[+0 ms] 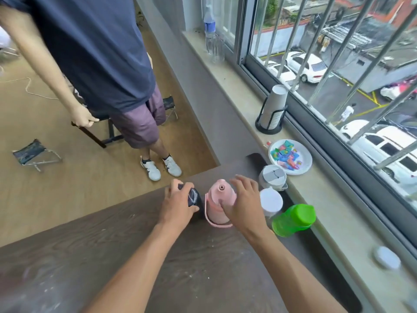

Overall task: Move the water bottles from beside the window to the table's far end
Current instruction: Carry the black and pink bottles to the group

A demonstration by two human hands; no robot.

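Observation:
On the dark wooden table (203,256) near its far edge stand several bottles. My left hand (178,205) is wrapped around a dark bottle (194,198). To its right stands a pink bottle (217,203) with a loop strap; my right hand (244,201) rests on its right side, fingers spread. Further right, toward the window, are a white-lidded bottle (270,202), a grey-lidded bottle (273,177) and a green bottle (293,220) that is tilted.
A person in a blue shirt (97,53) stands past the table's far end, hand on a chair. The window sill (334,222) holds a plate of colourful pieces (291,157), a stack of paper cups (273,109), a clear plastic bottle (211,35) and a small round lid (387,257).

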